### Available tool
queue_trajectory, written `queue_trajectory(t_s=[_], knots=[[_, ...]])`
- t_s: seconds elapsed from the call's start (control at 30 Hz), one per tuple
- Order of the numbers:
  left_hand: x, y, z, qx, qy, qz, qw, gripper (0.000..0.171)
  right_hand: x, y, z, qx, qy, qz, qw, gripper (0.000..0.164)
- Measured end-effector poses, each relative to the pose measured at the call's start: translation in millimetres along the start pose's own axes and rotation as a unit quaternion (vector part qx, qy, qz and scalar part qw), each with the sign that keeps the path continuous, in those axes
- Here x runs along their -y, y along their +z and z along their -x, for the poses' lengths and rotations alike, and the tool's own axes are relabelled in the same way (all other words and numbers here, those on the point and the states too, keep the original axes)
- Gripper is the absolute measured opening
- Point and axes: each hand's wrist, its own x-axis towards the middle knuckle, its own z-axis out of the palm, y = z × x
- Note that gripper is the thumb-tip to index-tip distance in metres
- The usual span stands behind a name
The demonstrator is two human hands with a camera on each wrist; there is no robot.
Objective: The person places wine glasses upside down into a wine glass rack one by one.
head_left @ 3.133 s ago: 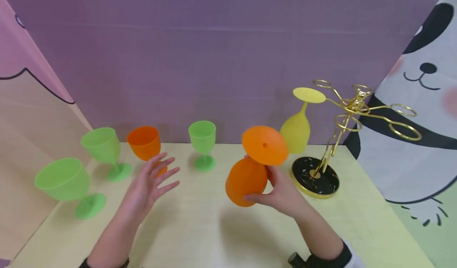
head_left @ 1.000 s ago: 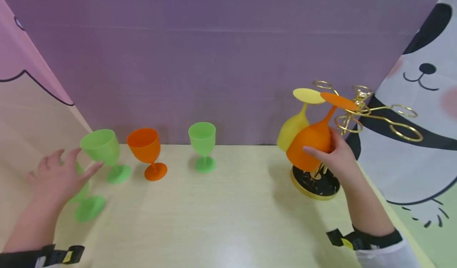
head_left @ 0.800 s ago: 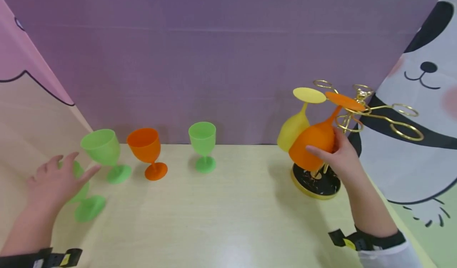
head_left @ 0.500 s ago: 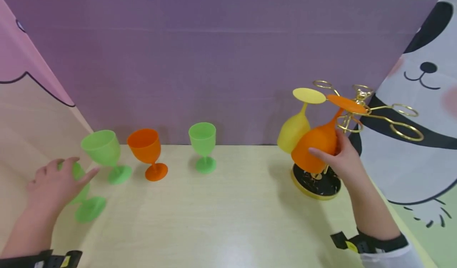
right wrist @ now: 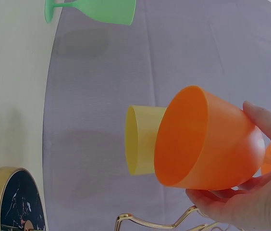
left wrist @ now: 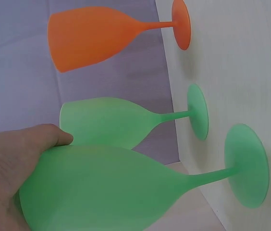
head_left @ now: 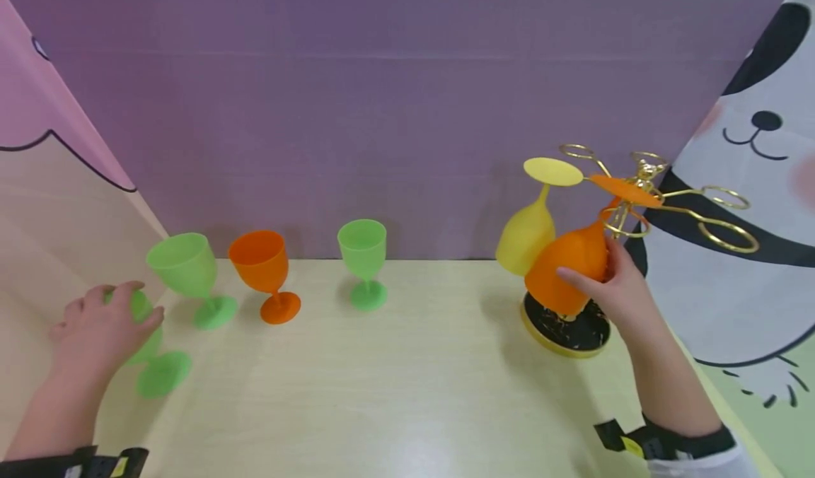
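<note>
Inverted orange goblet point(head_left: 563, 269) moved to gold rack point(head_left: 573, 336), right hand point(head_left: 619, 295) gripping it, left hand point(head_left: 98, 333) clasping nearest green goblet point(left wrist: 106, 185)

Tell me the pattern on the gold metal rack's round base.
The round base is black with whitish streaks, clearest in the right wrist view.

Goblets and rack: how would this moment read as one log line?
right hand: holding inverted orange goblet by gold rack; left hand: around nearest green goblet; yellow goblet: hanging inverted
</note>
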Motion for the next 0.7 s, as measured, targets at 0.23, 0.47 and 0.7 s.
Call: queue_trajectory(t_s=[0.23, 0.47, 0.7], knots=[[0.0, 0.0, 0.4, -0.006, 0.003, 0.0, 1.0, 0.074, -3, 0, 3, 0.005, 0.019, 0.008, 1.0, 0.098], [1.3, 0.1, 0.3, -0.003, 0.001, -0.001, 1.0, 0.074, -1, 3, 11, 0.004, 0.01, 0.012, 1.0, 0.101], [0.6, -0.3, -0.4, -0.001, 0.0, -0.004, 1.0, 0.072, -4, 6, 22, -0.004, -0.015, 0.029, 0.999, 0.099]])
